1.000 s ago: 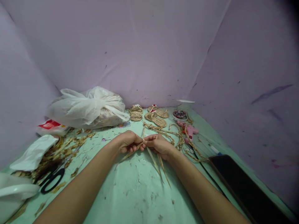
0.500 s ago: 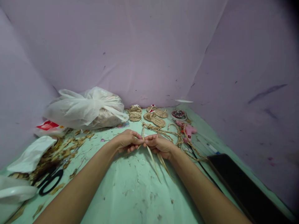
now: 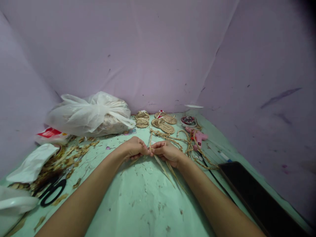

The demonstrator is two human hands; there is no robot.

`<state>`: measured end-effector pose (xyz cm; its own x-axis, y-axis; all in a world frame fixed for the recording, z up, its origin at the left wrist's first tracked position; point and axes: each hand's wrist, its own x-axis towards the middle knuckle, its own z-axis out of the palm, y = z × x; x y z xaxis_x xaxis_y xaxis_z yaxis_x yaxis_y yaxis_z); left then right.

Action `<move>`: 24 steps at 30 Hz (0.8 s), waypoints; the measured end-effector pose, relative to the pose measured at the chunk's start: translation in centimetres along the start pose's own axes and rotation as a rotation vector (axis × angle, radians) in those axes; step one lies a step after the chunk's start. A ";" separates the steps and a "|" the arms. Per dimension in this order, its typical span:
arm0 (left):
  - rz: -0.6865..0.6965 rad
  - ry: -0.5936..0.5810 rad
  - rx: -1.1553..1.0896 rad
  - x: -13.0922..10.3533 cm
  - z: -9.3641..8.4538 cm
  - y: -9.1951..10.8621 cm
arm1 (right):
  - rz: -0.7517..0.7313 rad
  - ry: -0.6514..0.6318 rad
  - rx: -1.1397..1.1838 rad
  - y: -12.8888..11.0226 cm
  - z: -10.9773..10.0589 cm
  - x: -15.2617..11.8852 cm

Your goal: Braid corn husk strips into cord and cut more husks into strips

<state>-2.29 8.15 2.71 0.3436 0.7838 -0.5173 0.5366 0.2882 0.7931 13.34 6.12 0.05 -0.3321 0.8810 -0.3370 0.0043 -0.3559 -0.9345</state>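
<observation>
Both hands meet over the middle of the green-covered table. My left hand (image 3: pixel 136 148) is closed in a pinch on a strip of the braid, fingers curled under. Facing it, my right hand (image 3: pixel 166 152) pinches the same straw-coloured braid (image 3: pixel 150 138) with thumb and forefinger. The finished-looking part of the braid runs away from me, joining a heap of braided cord (image 3: pixel 170 137). Loose fibre strips (image 3: pixel 164 169) trail toward me from beneath my right hand, and another pokes out under my left. The exact pinch point is partly hidden by my fingertips.
Small woven slippers (image 3: pixel 163 125) lie at the back. A tied plastic bag (image 3: pixel 91 115) stands back left, above fibre scraps and black-handled scissors (image 3: pixel 53 193). On the right are a pink glue gun (image 3: pixel 198 136), a round container (image 3: pixel 188 120) and a black flat object (image 3: pixel 251 194).
My fingers have shifted slightly at the braid, the left ones curling in more. The loose strips below have swung a little to the right.
</observation>
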 end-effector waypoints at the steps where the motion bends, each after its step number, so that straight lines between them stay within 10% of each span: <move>1: -0.004 0.029 0.029 -0.1 0.1 0.1 | -0.007 0.009 -0.001 0.1 0.0 0.1; 18: 0.031 0.112 0.359 -1.1 -1.5 0.5 | 0.003 0.128 -0.049 0.1 0.5 0.1; 24: -0.022 0.187 -0.106 -1.4 -1.1 1.4 | 0.006 0.112 -0.026 0.3 0.4 0.2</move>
<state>-2.90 8.09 4.90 0.1784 0.8621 -0.4743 0.4550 0.3551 0.8166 12.88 6.05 -0.25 -0.2246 0.9086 -0.3521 0.0308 -0.3545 -0.9345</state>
